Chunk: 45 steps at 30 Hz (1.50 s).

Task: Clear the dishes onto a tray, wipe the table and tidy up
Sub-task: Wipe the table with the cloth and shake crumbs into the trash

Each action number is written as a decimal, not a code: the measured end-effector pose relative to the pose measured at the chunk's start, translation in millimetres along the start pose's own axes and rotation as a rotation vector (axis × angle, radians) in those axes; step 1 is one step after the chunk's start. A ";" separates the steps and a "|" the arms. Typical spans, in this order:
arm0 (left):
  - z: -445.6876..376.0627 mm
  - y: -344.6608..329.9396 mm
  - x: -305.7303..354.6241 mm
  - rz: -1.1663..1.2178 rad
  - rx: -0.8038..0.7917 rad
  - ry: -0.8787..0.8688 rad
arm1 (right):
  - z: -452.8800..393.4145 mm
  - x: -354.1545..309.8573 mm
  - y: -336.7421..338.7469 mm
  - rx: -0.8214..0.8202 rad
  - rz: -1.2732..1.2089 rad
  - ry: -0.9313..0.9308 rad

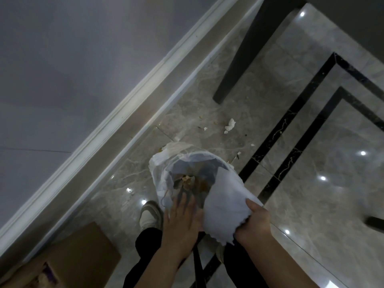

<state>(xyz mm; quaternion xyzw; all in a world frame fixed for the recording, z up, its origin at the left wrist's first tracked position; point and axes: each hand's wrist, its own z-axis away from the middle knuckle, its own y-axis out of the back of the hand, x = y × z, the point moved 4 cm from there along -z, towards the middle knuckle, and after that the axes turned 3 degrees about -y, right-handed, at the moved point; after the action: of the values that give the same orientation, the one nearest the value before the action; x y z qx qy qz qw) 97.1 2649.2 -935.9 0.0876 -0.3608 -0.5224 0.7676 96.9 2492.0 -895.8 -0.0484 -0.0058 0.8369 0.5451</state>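
Now I shake the cloth (224,206) over the bin (187,173), my right hand (252,221) gripping its 5 o'clock edge, left hand (182,219) flat, brushing crumbs inward, keeping it low.

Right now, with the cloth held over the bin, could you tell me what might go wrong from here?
1. The right hand grips the white cloth at one end only; the rest drapes over the lined trash bin, so it could slip in among the food waste.
2. The left hand lies flat at the bin's near rim; pressing there might tip it.
3. Tissue scraps and crumbs on the marble floor may get trodden about.
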 end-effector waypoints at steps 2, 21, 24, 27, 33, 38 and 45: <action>-2.2 6.7 14.4 0.017 0.135 -0.133 | -2.2 -1.9 -1.9 0.008 0.047 0.056; -7.6 10.3 11.8 0.127 0.111 0.081 | 3.5 1.2 -11.8 -0.009 0.114 -0.039; -0.5 23.8 36.7 0.055 0.243 -0.305 | 3.3 -1.1 -11.6 -0.007 0.112 -0.024; 9.0 16.2 55.4 0.013 0.158 -0.610 | 5.1 3.8 -12.2 -0.039 0.092 -0.086; -2.4 26.2 31.6 0.167 0.286 -0.145 | 3.1 4.8 -8.6 -0.063 0.079 -0.090; -4.0 16.4 16.9 0.036 0.181 -0.166 | 4.4 6.4 -12.9 -0.093 0.024 -0.074; 14.0 23.3 -55.0 -0.082 0.011 0.323 | 11.7 -5.2 -6.0 -0.053 0.027 0.025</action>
<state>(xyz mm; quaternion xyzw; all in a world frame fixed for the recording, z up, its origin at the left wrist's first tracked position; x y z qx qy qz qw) 94.6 2710.4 -939.3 0.1895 -0.2316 -0.5305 0.7931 103.4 2490.2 -883.3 -0.0735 -0.0206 0.8431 0.5323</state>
